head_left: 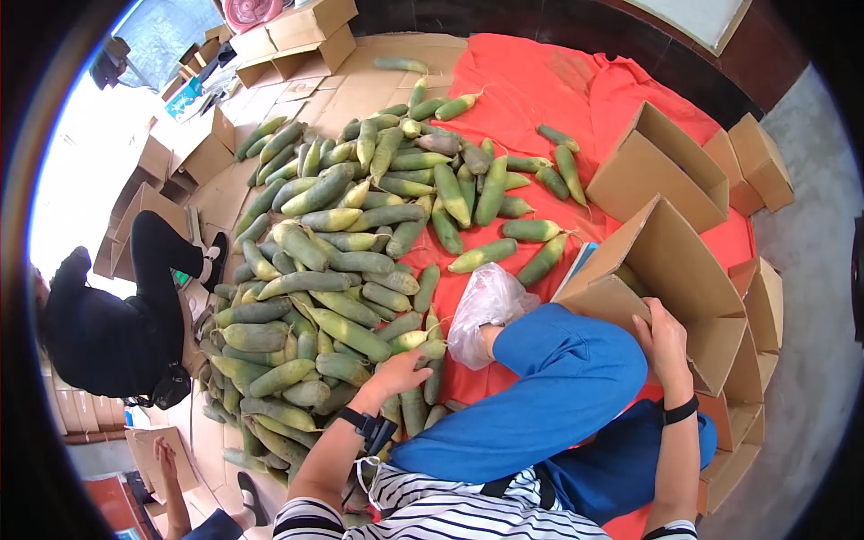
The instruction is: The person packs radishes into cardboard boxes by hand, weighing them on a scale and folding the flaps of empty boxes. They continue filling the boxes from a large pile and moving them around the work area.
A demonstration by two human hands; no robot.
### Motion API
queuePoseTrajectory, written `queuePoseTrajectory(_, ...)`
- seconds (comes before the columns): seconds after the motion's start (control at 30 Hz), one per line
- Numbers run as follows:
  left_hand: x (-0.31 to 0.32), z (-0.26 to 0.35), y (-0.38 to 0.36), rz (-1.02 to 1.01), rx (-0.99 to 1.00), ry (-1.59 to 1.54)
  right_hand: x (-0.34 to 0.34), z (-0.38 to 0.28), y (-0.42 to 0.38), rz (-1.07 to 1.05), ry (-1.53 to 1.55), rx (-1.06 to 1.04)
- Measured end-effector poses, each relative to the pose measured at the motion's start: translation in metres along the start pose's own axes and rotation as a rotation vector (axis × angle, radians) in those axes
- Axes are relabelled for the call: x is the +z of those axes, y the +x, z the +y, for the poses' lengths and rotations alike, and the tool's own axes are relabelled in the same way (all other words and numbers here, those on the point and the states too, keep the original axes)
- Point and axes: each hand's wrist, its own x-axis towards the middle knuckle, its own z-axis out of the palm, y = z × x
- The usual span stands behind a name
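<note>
A big heap of green radishes [328,261] lies in front of me and to the left. My left hand [402,372] rests at the heap's near right edge, fingers stretched toward the pale end of a green radish [431,349]. At my right, an open cardboard box [677,261] leans beside my knee. My right hand [664,340] grips its near rim, with some fingers over the edge. Inside the box, a bit of green shows; the walls hide most of its contents.
Red cloth [531,81] and flattened cardboard [382,58] cover the floor. A clear plastic bag [490,301] wraps my foot. More boxes [661,166] stand at right. A person in black [99,315] sits at left; another person's hand [166,457] shows lower left.
</note>
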Motion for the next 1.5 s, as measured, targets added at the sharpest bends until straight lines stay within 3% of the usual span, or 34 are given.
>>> queuePoseTrajectory(0.43,0.006,-0.042,-0.001,0.047,-0.105,0.256,0.000,-0.003,0.002,0.005,-0.010,0.020)
queuePoseTrajectory(0.6,0.008,-0.045,-0.010,0.161,-0.199,0.574,0.000,-0.002,0.001,0.003,-0.002,0.011)
queuePoseTrajectory(0.7,0.019,-0.065,-0.010,0.276,-0.127,0.643,0.001,-0.001,0.001,0.008,-0.004,-0.008)
queuePoseTrajectory(1.5,0.016,-0.055,-0.003,0.164,-0.198,0.699,0.003,0.001,0.001,0.001,-0.013,0.021)
